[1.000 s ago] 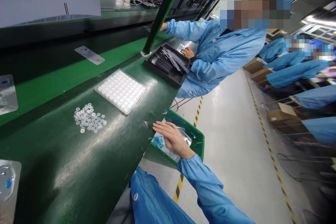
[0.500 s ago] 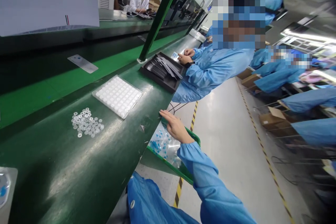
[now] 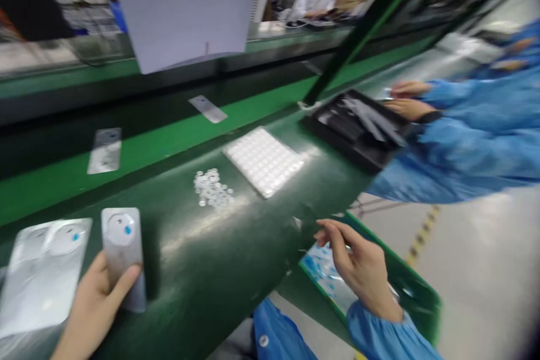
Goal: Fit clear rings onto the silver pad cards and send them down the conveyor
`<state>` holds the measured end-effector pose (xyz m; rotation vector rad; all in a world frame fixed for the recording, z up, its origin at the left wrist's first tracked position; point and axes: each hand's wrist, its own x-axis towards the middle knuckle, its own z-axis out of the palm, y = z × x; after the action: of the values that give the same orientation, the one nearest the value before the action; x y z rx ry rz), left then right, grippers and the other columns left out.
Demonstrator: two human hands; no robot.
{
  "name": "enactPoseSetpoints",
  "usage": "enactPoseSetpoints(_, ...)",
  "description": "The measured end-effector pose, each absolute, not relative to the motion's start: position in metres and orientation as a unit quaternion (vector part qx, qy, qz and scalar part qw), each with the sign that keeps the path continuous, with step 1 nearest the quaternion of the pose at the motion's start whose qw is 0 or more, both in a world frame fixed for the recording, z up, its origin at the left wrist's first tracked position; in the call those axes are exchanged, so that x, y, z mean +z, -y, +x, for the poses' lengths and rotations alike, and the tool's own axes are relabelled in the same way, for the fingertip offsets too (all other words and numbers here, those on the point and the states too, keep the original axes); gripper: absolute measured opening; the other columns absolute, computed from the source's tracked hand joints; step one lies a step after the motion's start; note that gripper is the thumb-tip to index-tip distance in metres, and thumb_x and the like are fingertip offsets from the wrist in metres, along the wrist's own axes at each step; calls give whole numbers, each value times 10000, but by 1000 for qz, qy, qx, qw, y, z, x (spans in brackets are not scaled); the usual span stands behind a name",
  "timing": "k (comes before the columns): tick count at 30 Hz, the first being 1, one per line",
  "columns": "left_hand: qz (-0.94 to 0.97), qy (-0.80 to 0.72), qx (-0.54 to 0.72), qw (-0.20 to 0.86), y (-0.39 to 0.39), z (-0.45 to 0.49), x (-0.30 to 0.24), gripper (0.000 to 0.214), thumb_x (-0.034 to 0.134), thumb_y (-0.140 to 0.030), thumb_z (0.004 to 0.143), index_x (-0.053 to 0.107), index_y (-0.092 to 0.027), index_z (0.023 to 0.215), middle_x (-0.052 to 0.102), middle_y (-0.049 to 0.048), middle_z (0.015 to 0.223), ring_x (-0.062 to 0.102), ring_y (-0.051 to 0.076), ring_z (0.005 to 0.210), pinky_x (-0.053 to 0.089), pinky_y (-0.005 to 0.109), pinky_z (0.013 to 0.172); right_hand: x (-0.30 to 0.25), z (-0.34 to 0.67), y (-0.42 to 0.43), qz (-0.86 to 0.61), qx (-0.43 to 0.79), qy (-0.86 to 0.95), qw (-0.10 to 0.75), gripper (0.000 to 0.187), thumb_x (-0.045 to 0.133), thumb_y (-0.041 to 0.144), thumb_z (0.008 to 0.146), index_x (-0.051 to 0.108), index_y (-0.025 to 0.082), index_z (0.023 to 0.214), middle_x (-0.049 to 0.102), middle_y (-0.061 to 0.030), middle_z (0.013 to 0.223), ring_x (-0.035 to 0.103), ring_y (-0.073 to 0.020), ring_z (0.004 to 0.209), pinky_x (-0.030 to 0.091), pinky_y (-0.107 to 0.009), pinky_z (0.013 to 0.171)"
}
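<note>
My left hand [image 3: 95, 306] grips a silver plate [image 3: 123, 253] with a round recess and a blue dot, resting on the dark green bench at the lower left. Two more silver plates [image 3: 44, 270] lie side by side just left of it. My right hand [image 3: 358, 267] hovers off the bench edge above a green bin [image 3: 415, 287], fingers loosely curled with nothing visible in them. A heap of small clear rings [image 3: 212, 188] sits mid-bench, with a clear tray of round cells [image 3: 264, 160] to its right.
A bright green conveyor belt [image 3: 169, 143] behind the bench carries two silver plates [image 3: 105, 149]. A co-worker in a blue coat [image 3: 468, 140] works at a black tray [image 3: 356, 124] on the right. A white sheet [image 3: 185, 5] hangs overhead. A green post [image 3: 363, 28] rises from the bench.
The view swung left, bringing my left hand and the silver plates into sight. My right hand lifted off the bench edge and its fingers curled over the green bin.
</note>
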<state>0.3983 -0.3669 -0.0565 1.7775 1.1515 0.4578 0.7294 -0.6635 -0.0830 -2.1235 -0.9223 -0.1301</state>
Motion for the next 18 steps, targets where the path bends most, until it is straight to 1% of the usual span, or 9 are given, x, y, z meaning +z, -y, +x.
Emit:
enactPoseSetpoints(2, 667, -477, 200, 537, 383, 400, -56, 623, 734, -727, 727, 637, -184, 1016, 749, 94, 928, 719, 298, 855, 586, 412, 795, -77, 686, 613, -765, 120, 406, 485, 297, 487, 402, 1059, 693, 210, 1150, 765, -53, 872, 696, -166, 657, 556, -260, 607)
enactPoseSetpoints(4, 629, -464, 209, 588, 400, 407, -58, 620, 753, -663, 758, 630, -161, 1102, 751, 106, 983, 712, 298, 905, 574, 408, 828, -70, 643, 564, -674, 311, 449, 498, 321, 528, 421, 1044, 656, 213, 1252, 767, -68, 967, 724, -176, 752, 577, -258, 637)
enactPoseSetpoints(5, 619, -470, 204, 595, 407, 411, -59, 591, 760, -641, 770, 644, -150, 1078, 749, 114, 988, 706, 296, 909, 568, 401, 826, -66, 624, 542, -629, 385, 464, 490, 328, 556, 435, 1031, 656, 206, 1242, 762, -65, 942, 727, -181, 764, 576, -257, 638)
enactPoseSetpoints(7, 607, -467, 197, 612, 416, 415, -58, 532, 780, -589, 788, 664, -139, 1048, 744, 118, 1003, 692, 285, 923, 557, 380, 822, -62, 598, 509, -567, 470, 483, 474, 299, 579, 458, 1016, 681, 186, 1088, 722, -35, 796, 705, -174, 704, 542, -244, 600)
enactPoseSetpoints(9, 591, -426, 222, 648, 417, 416, -56, 503, 794, -518, 817, 652, -146, 1125, 733, 107, 1057, 679, 267, 972, 547, 349, 839, -60, 587, 491, -547, 494, 494, 460, 335, 562, 470, 1023, 653, 185, 874, 644, 2, 663, 637, -144, 597, 479, -228, 544)
enactPoseSetpoints(11, 553, -375, 274, 692, 411, 415, -55, 532, 798, -451, 844, 605, -176, 1256, 718, 78, 1095, 671, 228, 993, 535, 302, 843, -59, 587, 485, -547, 508, 502, 438, 381, 550, 475, 1030, 607, 188, 787, 621, 10, 643, 601, -132, 574, 451, -227, 542)
enactPoseSetpoints(14, 453, -367, 315, 749, 397, 418, -58, 593, 801, -411, 852, 556, -194, 1346, 715, 46, 1001, 674, 175, 872, 521, 254, 759, -58, 591, 488, -558, 515, 517, 395, 393, 522, 479, 1044, 604, 188, 794, 635, 7, 636, 613, -143, 585, 451, -240, 576)
enactPoseSetpoints(16, 391, -380, 313, 777, 391, 422, -61, 632, 841, -389, 805, 553, -178, 1326, 719, 44, 936, 675, 171, 805, 521, 259, 733, -58, 591, 490, -570, 503, 533, 372, 403, 498, 483, 1054, 617, 187, 808, 639, 5, 624, 625, -151, 589, 448, -248, 592)
enactPoseSetpoints(18, 360, -383, 314, 791, 389, 425, -65, 645, 885, -362, 742, 559, -167, 1263, 727, 51, 904, 686, 184, 801, 533, 279, 752, -58, 588, 489, -574, 500, 543, 353, 409, 489, 494, 1056, 632, 186, 828, 652, 0, 627, 638, -157, 595, 450, -253, 599)
